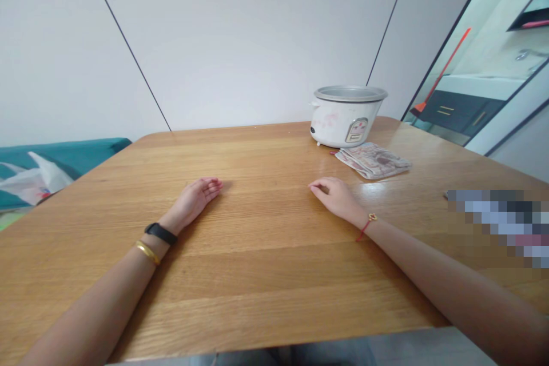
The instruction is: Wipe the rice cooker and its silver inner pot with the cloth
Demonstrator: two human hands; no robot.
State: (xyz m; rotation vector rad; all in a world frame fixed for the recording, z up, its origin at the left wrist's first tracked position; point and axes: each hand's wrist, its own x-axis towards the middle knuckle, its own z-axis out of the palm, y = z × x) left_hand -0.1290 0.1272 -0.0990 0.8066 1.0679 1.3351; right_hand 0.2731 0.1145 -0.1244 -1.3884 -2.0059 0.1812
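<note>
Left hand [194,201] resting empty on oak desk [240,280], lying on its side, fingers loosely curled, pinching nothing. Right hand [337,197] resting palm-down, also empty and relaxed. Folded patterned cloth [372,160] lying ahead of right hand, not touching it, just beside white rice cooker [338,123], which is sitting near desk's far edge.

The head camera looks forward and down across the wooden table [261,263].

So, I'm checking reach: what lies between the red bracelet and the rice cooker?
A folded patterned cloth on the wooden table, seen in the head view.
</note>
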